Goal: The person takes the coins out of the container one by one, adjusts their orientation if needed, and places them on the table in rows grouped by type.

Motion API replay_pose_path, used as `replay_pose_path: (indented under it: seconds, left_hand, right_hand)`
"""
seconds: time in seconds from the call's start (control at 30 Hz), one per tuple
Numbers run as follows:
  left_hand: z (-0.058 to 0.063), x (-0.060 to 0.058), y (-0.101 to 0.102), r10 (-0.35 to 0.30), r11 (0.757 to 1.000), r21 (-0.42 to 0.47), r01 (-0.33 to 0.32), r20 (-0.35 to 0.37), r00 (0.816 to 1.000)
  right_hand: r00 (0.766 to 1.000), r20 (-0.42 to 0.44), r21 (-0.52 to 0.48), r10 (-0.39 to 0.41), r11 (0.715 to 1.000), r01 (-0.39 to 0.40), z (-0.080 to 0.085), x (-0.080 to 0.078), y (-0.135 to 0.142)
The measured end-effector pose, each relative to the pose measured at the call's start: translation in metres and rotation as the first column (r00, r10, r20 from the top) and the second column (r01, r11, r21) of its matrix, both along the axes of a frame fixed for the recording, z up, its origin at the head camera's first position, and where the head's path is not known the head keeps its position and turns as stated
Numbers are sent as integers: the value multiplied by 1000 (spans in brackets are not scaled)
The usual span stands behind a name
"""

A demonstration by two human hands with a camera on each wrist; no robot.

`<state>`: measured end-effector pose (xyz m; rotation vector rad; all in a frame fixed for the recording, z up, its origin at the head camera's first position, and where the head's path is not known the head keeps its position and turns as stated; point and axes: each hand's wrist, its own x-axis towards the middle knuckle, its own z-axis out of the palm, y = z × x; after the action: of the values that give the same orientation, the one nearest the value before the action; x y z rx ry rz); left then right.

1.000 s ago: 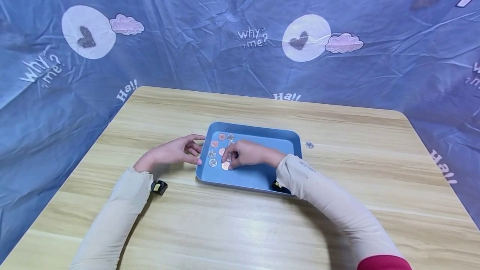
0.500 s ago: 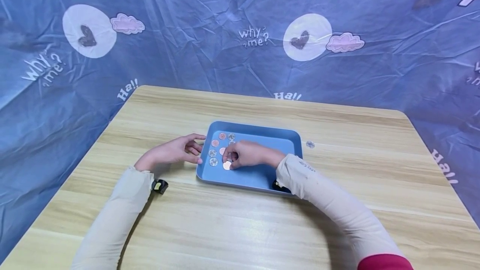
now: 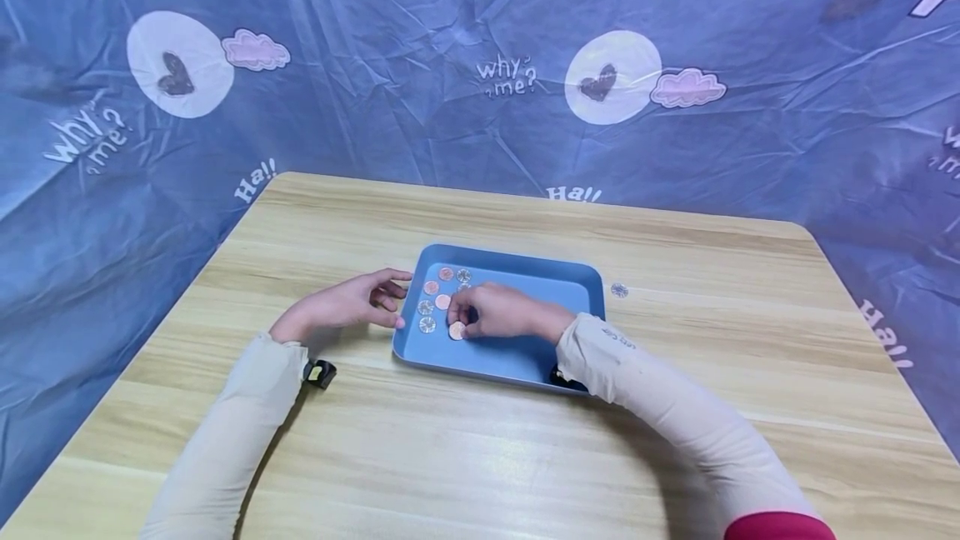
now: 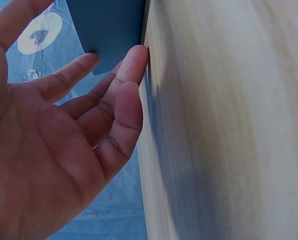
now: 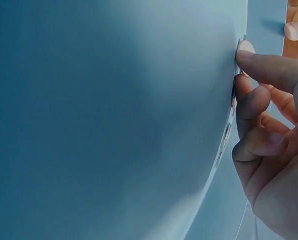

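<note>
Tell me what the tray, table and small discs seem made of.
Tray: plastic or painted metal, judging by its smooth, even blue and soft sheen. Table: wood or wood-print laminate, satin, with streaky grain and a glare patch. Small discs: likely metal, silvery or copper-coloured and shiny, possibly plastic.

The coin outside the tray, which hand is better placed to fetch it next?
Right, most likely: the coin lies beyond the right side of the tray, nearer the right hand, though that one is at another coin. The left hand is at the opposite side.
</note>
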<state>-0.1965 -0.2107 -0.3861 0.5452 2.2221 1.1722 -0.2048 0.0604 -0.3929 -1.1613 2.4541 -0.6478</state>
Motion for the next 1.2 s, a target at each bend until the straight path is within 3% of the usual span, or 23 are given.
replay_pose_path:
  seconds: [0.17, 0.37, 0.7, 0.97, 1.2]
  left_hand:
    - [-1, 0, 0, -4, 1000, -12, 4, -6, 1000]
    - [1, 1, 0, -9, 1000, -8, 9, -5, 1000]
    - [-1, 0, 0, -17, 1000, -13, 17, -15, 1000]
    - [0, 0, 1, -4, 1000, -4, 4, 0, 1000]
    - [0, 2, 3, -5, 1000, 0, 5, 1, 1000]
  right_hand:
    - [999, 40, -39, 9, 999, -7, 0, -1, 2]
    - [981, 191, -112, 28, 994, -7, 7, -4, 12]
    - [941, 320, -166, -112, 971, 172, 47, -13, 62]
    - [915, 347, -137, -207, 954, 267, 73, -13, 109]
    - [899, 337, -124, -278, 934, 335, 77, -9, 159]
